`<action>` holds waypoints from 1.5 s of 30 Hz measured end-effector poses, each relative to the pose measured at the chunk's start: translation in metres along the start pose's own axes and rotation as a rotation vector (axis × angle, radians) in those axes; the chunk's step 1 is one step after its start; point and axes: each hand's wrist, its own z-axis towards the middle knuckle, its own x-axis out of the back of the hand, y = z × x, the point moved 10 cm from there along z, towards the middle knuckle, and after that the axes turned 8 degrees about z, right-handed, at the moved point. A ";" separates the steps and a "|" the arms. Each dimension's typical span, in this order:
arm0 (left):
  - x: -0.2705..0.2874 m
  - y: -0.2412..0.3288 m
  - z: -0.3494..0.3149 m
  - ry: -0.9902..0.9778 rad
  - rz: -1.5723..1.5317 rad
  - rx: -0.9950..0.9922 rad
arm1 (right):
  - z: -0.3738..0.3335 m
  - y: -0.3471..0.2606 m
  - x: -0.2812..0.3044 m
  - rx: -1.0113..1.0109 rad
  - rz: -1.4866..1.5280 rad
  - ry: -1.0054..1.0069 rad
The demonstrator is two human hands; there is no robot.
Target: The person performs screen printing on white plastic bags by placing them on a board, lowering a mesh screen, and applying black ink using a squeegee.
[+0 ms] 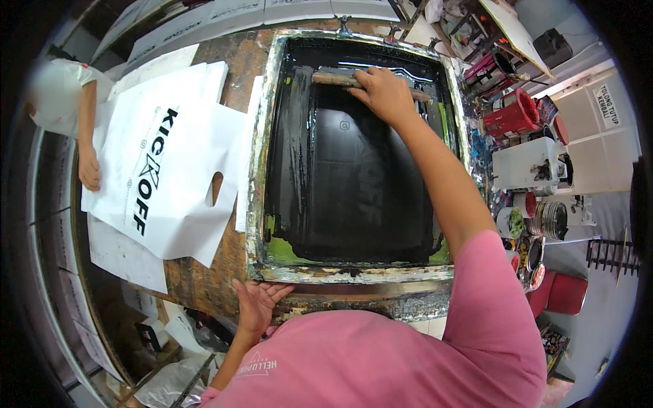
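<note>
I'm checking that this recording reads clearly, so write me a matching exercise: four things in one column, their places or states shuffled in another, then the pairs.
1. Right hand
2. Left hand
3. White printed bag
4. Large red tub

A. Lying left of the screen frame
B. Right of the frame, among other containers
C. Open, at the frame's near-left corner
D. Gripping the squeegee

Pairs: 1-D, 2-C, 3-A, 4-B
</note>
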 end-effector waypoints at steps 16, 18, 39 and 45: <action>-0.037 0.060 -0.026 -0.281 -0.009 -0.318 | -0.209 -0.206 0.169 -0.163 0.109 -0.216; -0.056 0.099 -0.043 -0.402 -0.071 -0.433 | -0.191 -0.226 0.210 -0.114 -0.053 -0.032; -0.113 0.086 0.030 0.254 1.997 -0.654 | -0.009 -0.173 0.367 -0.233 -0.021 0.287; -0.176 0.191 0.003 0.348 1.373 -1.247 | 0.002 -0.181 0.380 -0.189 -0.171 0.330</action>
